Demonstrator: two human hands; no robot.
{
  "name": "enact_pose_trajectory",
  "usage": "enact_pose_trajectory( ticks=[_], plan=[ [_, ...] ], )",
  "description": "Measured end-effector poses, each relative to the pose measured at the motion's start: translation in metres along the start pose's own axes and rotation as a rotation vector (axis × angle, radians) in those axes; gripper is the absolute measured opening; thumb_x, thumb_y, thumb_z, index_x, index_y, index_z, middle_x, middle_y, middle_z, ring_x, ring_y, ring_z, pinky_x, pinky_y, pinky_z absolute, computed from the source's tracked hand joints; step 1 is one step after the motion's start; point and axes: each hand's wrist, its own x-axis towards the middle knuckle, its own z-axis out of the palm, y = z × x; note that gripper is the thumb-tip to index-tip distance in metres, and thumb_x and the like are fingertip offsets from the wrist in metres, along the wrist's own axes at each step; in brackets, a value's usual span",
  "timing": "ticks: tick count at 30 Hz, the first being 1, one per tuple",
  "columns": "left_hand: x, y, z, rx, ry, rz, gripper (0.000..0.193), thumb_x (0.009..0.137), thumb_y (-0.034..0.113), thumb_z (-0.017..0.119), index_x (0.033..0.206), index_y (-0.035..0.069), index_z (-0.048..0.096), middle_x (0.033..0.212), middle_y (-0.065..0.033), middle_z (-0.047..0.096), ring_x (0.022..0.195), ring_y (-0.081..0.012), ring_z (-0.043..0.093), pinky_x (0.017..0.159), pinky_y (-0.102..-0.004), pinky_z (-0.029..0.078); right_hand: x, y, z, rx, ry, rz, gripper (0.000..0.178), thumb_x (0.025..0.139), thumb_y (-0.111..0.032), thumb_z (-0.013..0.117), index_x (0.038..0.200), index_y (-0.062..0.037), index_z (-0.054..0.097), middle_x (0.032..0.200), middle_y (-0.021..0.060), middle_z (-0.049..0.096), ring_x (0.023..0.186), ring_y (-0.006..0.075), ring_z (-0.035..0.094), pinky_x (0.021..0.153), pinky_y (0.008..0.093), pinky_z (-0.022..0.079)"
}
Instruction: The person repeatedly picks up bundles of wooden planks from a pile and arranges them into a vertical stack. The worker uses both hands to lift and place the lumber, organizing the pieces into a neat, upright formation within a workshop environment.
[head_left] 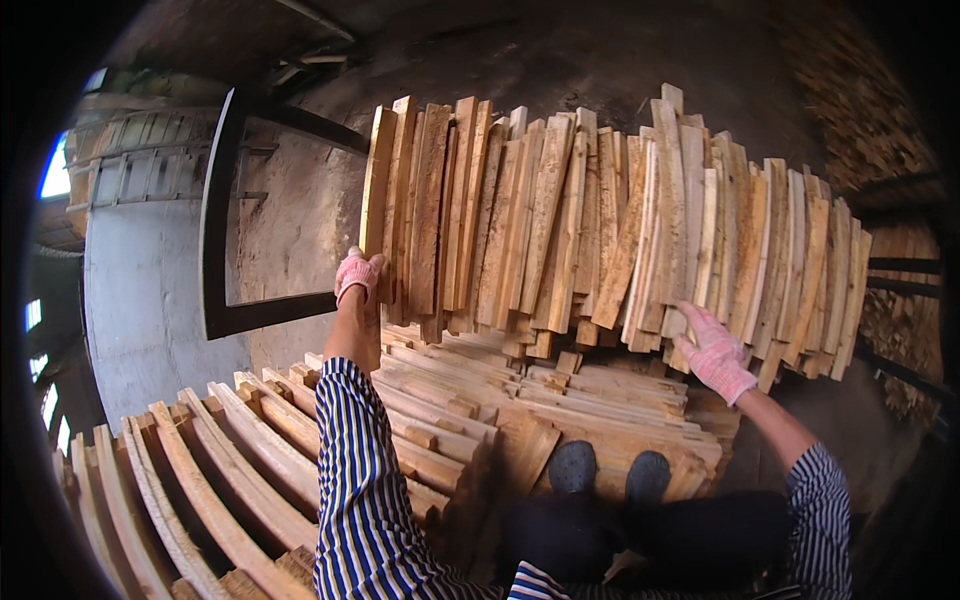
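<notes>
A long row of rough wooden strips (545, 225) lies side by side in front of me, their near ends uneven. My left hand (357, 274), in a pink knitted glove, is closed around the near end of the leftmost wooden strip (377, 180). Toward the right of the row, my right hand (714, 354), gloved alike, has its fingers stretched out against the near ends of several strips. Its palm side is hidden, and I see nothing gripped in it.
Beneath and nearer, more strips (250, 440) are stacked in spaced layers at lower left. My shoes (573, 467) stand on wood below. A black metal frame (215, 220) rises at left before a pale panel (150, 300). Piled wood (880, 110) is at far right.
</notes>
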Motion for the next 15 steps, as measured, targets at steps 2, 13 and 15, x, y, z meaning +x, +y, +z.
enact_pose_trajectory(
  ticks=[2, 13, 15],
  plan=[
    [0.017, -0.003, -0.009, -0.026, -0.048, 0.088, 0.052, 0.088, 0.043, 0.067, 0.121, 0.003, 0.063, 0.114, -0.0238, 0.070, 0.111, -0.0428, 0.065, 0.093, -0.0471, 0.053, 0.037, -0.033, -0.009, -0.223, -0.116, -0.101, 0.067, 0.096, -0.040, 0.053, 0.155, -0.0143, 0.033, 0.158, 0.0178, 0.037, 0.144, 0.0336, 0.038, 0.116, 0.0410, 0.037],
    [-0.143, 0.183, -0.001, -1.088, -0.710, 0.421, 0.044, 0.087, 0.026, 0.076, 0.120, 0.001, 0.060, 0.117, -0.0183, 0.066, 0.107, -0.0294, 0.066, 0.090, -0.0405, 0.061, 0.100, -0.197, 0.050, 0.425, 0.011, -0.097, 0.103, 0.080, -0.034, 0.076, 0.158, -0.0162, 0.013, 0.143, 0.0231, 0.044, 0.119, 0.0342, 0.057, 0.082, 0.0402, 0.060],
    [-0.145, 0.197, 0.009, -1.045, -0.706, 0.594, 0.057, 0.087, 0.031, 0.077, 0.131, -0.001, 0.056, 0.131, -0.0215, 0.061, 0.120, -0.0311, 0.062, 0.098, -0.0388, 0.058, 0.127, -0.183, 0.083, 0.671, 0.216, 0.125, 0.083, 0.079, 0.006, 0.067, 0.150, -0.0139, 0.028, 0.109, 0.0126, 0.056, 0.073, 0.0213, 0.060, 0.052, 0.0273, 0.060]
  ],
)
